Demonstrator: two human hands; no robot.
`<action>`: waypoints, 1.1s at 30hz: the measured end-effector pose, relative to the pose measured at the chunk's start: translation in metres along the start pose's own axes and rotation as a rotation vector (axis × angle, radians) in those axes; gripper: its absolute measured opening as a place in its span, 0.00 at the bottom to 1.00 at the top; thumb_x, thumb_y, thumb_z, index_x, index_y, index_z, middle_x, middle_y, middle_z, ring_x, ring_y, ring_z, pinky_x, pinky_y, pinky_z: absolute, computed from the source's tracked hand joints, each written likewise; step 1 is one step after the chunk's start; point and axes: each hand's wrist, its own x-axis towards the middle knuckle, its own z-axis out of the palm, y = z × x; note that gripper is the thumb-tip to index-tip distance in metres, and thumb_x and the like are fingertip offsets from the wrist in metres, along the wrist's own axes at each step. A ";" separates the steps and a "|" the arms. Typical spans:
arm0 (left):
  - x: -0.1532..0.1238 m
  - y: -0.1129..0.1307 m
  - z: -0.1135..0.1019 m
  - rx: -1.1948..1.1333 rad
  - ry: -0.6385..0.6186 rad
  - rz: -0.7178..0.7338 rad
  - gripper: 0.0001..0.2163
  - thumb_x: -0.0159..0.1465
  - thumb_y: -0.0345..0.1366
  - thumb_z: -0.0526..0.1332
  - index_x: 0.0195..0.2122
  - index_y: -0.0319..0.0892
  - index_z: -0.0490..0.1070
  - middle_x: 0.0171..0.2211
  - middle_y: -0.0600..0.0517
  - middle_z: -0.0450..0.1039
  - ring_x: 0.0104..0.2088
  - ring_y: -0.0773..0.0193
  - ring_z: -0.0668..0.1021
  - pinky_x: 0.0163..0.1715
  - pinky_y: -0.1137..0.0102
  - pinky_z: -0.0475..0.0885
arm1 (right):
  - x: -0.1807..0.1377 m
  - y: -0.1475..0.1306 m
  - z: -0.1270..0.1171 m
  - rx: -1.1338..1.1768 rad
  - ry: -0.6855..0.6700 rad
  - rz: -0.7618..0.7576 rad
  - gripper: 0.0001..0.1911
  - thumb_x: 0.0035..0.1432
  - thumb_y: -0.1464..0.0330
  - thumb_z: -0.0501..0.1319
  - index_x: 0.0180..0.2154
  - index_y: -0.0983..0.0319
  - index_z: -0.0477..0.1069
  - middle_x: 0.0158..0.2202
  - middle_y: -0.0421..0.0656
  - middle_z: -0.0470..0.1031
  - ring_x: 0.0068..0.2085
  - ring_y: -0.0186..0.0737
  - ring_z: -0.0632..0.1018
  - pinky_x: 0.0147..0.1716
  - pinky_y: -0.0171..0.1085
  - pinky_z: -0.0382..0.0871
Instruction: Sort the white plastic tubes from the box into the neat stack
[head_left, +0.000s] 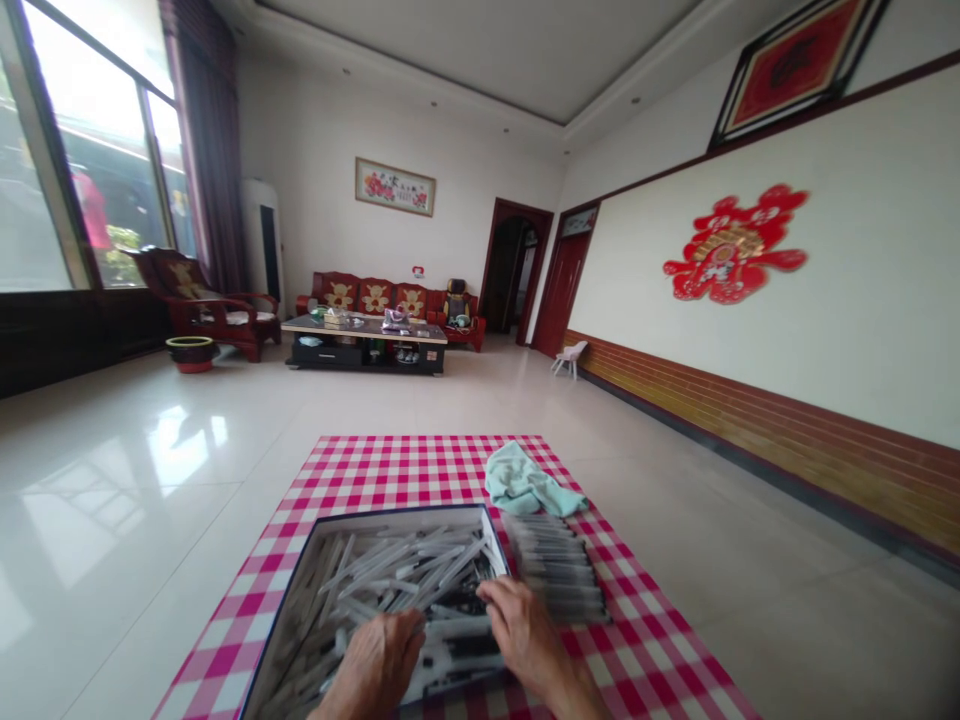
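A shallow box (405, 513) with a dark blue rim holds a jumble of pens (405, 575) with translucent whitish barrels and black parts. My left hand (379, 660) is over the near middle of the box, its fingers curled closed. At the box's right side is my right hand (525, 635), thumb and fingers pinched together. Whatever either hand grips is too blurred and small to make out. Just right of the box, a row of similar pens (556, 565) lies side by side on the checked tablecloth (641, 640), close to my right hand.
A crumpled mint-green cloth (525, 480) lies beyond the pen row. Past the table, a low coffee table (367, 345) stands before a wooden sofa (375, 295). An armchair (202, 305) and plant pot (191, 353) are left; a small white chair (570, 358) is by the right wall.
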 end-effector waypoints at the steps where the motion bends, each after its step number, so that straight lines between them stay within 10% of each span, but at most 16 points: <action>1: -0.001 0.001 -0.001 0.007 -0.013 -0.003 0.11 0.65 0.32 0.49 0.32 0.44 0.70 0.26 0.50 0.76 0.31 0.61 0.79 0.28 0.73 0.65 | -0.003 -0.003 0.002 -0.062 -0.034 -0.006 0.16 0.55 0.77 0.51 0.39 0.58 0.74 0.37 0.43 0.76 0.40 0.40 0.75 0.42 0.36 0.65; 17: -0.005 0.004 -0.001 -0.001 0.122 -0.083 0.11 0.67 0.33 0.50 0.39 0.46 0.72 0.32 0.51 0.78 0.35 0.62 0.81 0.31 0.74 0.70 | 0.012 -0.044 0.062 -0.157 -0.322 0.045 0.16 0.39 0.81 0.57 0.25 0.59 0.79 0.22 0.43 0.79 0.28 0.41 0.80 0.25 0.30 0.66; 24: -0.007 0.002 0.004 -0.044 0.220 -0.009 0.09 0.65 0.33 0.52 0.39 0.47 0.72 0.30 0.52 0.78 0.33 0.61 0.81 0.31 0.74 0.72 | 0.012 -0.049 0.073 -0.295 -0.377 0.159 0.16 0.50 0.82 0.53 0.36 0.72 0.76 0.36 0.60 0.79 0.40 0.56 0.80 0.38 0.42 0.70; 33: -0.005 -0.005 0.013 -0.066 0.304 0.055 0.11 0.64 0.32 0.51 0.40 0.46 0.72 0.31 0.51 0.79 0.32 0.62 0.82 0.30 0.74 0.74 | 0.012 -0.051 0.079 -0.318 -0.386 0.168 0.17 0.52 0.82 0.52 0.38 0.68 0.76 0.39 0.55 0.79 0.42 0.51 0.78 0.42 0.40 0.67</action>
